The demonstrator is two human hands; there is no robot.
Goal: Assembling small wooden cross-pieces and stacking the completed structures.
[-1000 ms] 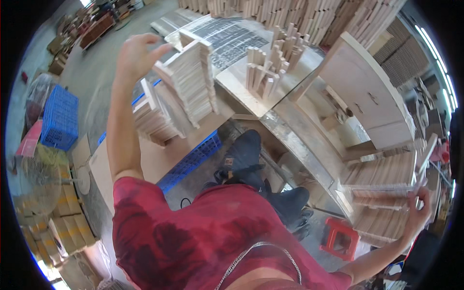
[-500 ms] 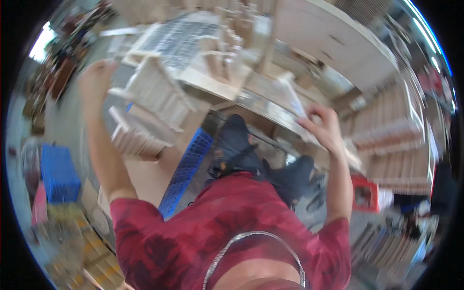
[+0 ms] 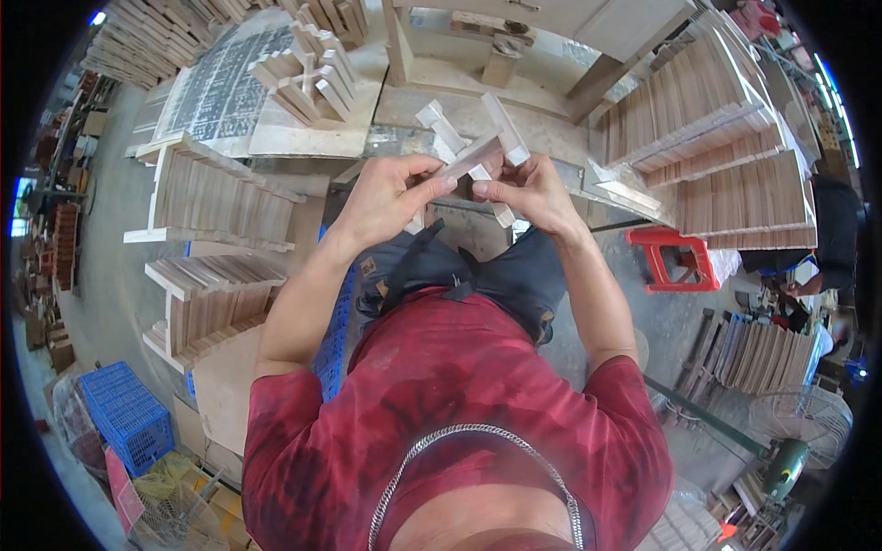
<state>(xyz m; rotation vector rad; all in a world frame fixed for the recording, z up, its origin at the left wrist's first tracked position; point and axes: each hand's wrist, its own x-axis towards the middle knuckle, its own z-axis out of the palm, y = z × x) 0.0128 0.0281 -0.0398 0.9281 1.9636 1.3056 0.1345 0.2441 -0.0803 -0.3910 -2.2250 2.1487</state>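
Note:
In front of my waist, my left hand [image 3: 393,197] is closed, pinching a short wooden crossbar [image 3: 470,154] between thumb and fingers. My right hand [image 3: 533,195] is closed on the other side, its thumb and fingers gripping the same group of wooden strips. One pale wooden strip [image 3: 441,127] slants beneath the crossbar, and another strip [image 3: 503,127] meets its right end. A further wood end [image 3: 416,221] pokes out below my left hand. Whether all these strips are joined is hidden by my fingers.
Rows of H-shaped wooden pieces [image 3: 225,191] stand at left, with another row [image 3: 225,308] nearer. Ahead is a workbench [image 3: 317,140] bearing upright wooden blocks [image 3: 308,78]. Stacked wood [image 3: 707,119], a red stool [image 3: 675,262] and a fan [image 3: 795,422] are right; a blue crate [image 3: 129,418] is lower left.
My left hand has come from the far left, beyond the rows, to the middle. My right hand has moved left with its wooden strip, and both hands now meet on the wood.

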